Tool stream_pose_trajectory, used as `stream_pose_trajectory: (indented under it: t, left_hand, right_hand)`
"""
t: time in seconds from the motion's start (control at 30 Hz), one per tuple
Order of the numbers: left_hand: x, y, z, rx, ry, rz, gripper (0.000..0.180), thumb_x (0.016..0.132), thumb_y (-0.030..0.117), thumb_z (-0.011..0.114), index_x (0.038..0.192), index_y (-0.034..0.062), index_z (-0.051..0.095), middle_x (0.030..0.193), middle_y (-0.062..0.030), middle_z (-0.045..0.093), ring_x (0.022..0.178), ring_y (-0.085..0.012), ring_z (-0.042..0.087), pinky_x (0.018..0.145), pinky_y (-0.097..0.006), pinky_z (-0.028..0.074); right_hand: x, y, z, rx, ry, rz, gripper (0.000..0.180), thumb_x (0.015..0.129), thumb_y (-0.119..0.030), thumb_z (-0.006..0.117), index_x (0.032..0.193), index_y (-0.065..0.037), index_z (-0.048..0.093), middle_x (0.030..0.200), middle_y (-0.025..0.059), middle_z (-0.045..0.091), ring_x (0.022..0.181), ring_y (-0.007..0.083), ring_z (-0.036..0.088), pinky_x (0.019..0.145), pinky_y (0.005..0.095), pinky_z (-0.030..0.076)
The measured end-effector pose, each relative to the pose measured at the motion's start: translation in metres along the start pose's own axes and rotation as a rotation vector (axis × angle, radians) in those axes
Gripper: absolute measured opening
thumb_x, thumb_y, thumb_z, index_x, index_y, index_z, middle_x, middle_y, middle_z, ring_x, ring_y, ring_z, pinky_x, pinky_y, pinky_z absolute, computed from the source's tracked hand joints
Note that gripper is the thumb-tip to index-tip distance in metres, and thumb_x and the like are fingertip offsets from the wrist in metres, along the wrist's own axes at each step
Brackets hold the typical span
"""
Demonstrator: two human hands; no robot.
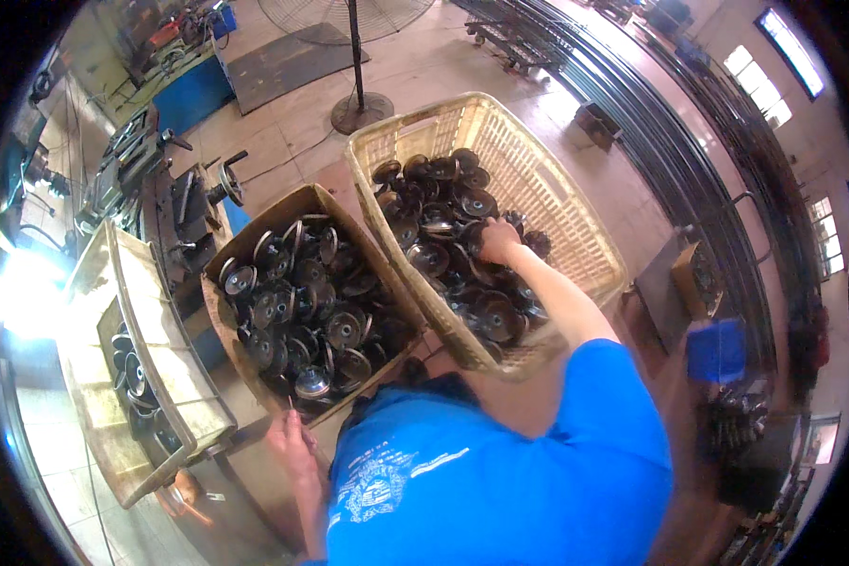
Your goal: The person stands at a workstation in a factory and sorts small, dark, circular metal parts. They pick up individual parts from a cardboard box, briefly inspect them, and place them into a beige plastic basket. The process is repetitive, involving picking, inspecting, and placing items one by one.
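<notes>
My right hand [498, 241] reaches down into a pale yellow plastic basket [575, 222]. Its fingers curl over a dark metal disc-shaped part [474, 236] on the heap there. Many similar round parts with raised centres [478, 202] lie jumbled around it. Low on the left, my left hand [292, 441] is closed beside the near corner of a cardboard box [219, 325]. Something thin seems to stick up from its fingers, too small to name. Inside that box are more dark, shiny disc-shaped parts [343, 328].
A worn cream plastic bin [165, 311] with several dark parts stands at the left, near a machine with a handwheel [228, 179]. A standing fan [358, 108] rises beyond the basket. Long metal bars [651, 141] and a blue container [715, 351] are at right.
</notes>
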State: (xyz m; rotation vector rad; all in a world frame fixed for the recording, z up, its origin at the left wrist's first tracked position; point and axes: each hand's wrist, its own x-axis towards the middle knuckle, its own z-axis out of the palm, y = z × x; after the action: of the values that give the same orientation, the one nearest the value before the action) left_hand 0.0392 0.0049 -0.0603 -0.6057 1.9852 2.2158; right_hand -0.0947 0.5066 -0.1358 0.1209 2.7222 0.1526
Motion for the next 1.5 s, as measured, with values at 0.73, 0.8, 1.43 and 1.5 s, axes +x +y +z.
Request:
stream_pose_trajectory:
  t: [0.73, 0.8, 1.43, 1.5]
  left_hand:
    - [0.012, 0.041, 0.046, 0.191, -0.293, 0.172, 0.017, 0.087, 0.012, 0.054, 0.08, -0.0027, 0.057, 0.052, -0.0017, 0.05, 0.039, -0.0061, 0.043, 0.035, -0.021, 0.031]
    - [0.015, 0.056, 0.05, 0.359, -0.284, 0.409, 0.017, 0.086, 0.012, 0.055, 0.08, -0.0036, 0.059, 0.052, -0.0012, 0.05, 0.041, -0.0059, 0.044, 0.037, -0.022, 0.031]
    - [-0.009, 0.067, 0.03, 0.372, -0.032, 0.563, 0.009, 0.084, 0.005, 0.058, 0.083, -0.0046, 0.06, 0.056, -0.0072, 0.055, 0.053, -0.0043, 0.047, 0.045, -0.024, 0.037]
    - [-0.007, 0.066, 0.03, 0.403, -0.051, 0.566, 0.009, 0.083, 0.004, 0.058, 0.083, -0.0047, 0.06, 0.057, -0.009, 0.056, 0.053, -0.0046, 0.048, 0.045, -0.024, 0.038]
  right_hand:
    - [-0.139, -0.049, -0.163, 2.133, 0.239, -0.728, 0.052, 0.057, -0.033, 0.067, 0.086, 0.01, 0.064, 0.083, 0.0176, 0.065, 0.074, 0.0222, 0.064, 0.073, 0.031, 0.052]
    - [-0.126, -0.094, -0.168, 1.896, 0.02, -0.748, 0.044, 0.056, -0.022, 0.052, 0.082, 0.012, 0.064, 0.08, 0.0157, 0.065, 0.072, 0.0201, 0.062, 0.072, 0.0274, 0.05]
    - [-0.162, -0.296, -0.134, 1.159, -0.034, -0.872, 0.022, 0.053, -0.007, 0.054, 0.073, 0.001, 0.061, 0.095, 0.015, 0.055, 0.084, 0.0246, 0.056, 0.072, 0.0309, 0.045]
    - [-0.16, -0.296, -0.133, 1.16, 0.003, -0.885, 0.022, 0.053, -0.007, 0.055, 0.072, 0.001, 0.061, 0.095, 0.0157, 0.055, 0.083, 0.0258, 0.056, 0.07, 0.031, 0.045]
